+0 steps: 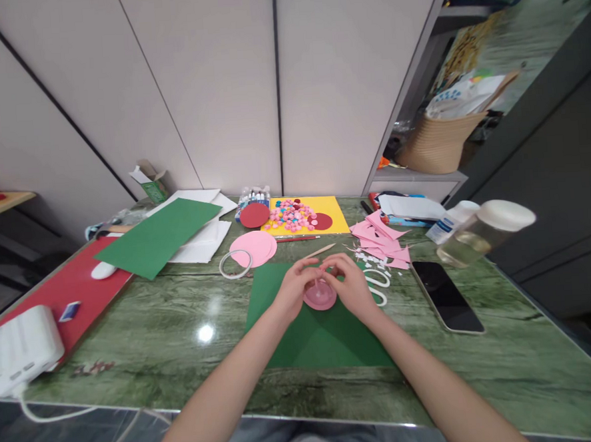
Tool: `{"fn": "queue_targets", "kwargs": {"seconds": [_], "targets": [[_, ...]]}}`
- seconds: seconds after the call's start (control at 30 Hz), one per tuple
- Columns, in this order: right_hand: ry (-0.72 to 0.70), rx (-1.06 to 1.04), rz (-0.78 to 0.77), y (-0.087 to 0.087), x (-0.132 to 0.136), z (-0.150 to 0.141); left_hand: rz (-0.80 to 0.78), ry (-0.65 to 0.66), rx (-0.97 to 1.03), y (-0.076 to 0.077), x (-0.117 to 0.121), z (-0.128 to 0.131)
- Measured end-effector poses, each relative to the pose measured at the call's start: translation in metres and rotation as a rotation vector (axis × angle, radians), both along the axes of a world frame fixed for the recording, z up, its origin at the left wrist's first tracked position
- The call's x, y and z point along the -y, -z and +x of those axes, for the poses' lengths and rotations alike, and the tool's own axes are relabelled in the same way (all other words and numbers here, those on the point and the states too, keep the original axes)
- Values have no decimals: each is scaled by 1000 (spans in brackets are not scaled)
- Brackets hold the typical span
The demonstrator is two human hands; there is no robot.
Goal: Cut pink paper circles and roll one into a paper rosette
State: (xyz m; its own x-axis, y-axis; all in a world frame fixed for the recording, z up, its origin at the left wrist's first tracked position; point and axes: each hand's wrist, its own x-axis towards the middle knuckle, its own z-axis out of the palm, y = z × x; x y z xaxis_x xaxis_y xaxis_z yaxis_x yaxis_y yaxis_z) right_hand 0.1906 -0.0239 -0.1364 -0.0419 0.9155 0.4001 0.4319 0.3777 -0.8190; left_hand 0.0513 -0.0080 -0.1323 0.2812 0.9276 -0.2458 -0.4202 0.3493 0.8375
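Note:
Over a green sheet (328, 346) on the tabletop, my left hand (294, 289) and my right hand (350, 281) meet fingertip to fingertip. Both are closed in a pinch on a small pink piece (322, 271), whose exact kind is too small to make out. Just below the fingers is a round pink disc (321, 299) with a pale, shiny middle; the hands partly cover its upper edge. Behind my hands lies a pointed wooden stick (319, 251). White cord (379, 284) curls beside my right hand.
Pink paper offcuts (381, 239) and a phone (448, 297) lie right, near a lidded jar (486, 232). Behind are pink circles (262, 246), a white ring (235, 264) and colourful buttons (295, 214) on yellow paper (332, 209). A white power bank (25, 347) sits left.

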Motion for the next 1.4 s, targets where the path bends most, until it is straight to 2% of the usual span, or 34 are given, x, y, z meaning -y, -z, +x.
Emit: {"fn": "queue_targets", "kwargs": {"seconds": [0.43, 0.77, 1.03, 1.4], "targets": [[12, -30, -1, -1, -1, -2, 42, 65, -24, -1, 1, 1], [15, 51, 20, -4, 3, -2, -18, -14, -3, -1, -3, -1], [-83, 97, 93, 1, 2, -1, -11, 9, 27, 3, -3, -1], [32, 40, 30, -2, 2, 0, -1, 29, 19, 2, 0, 0]]}}
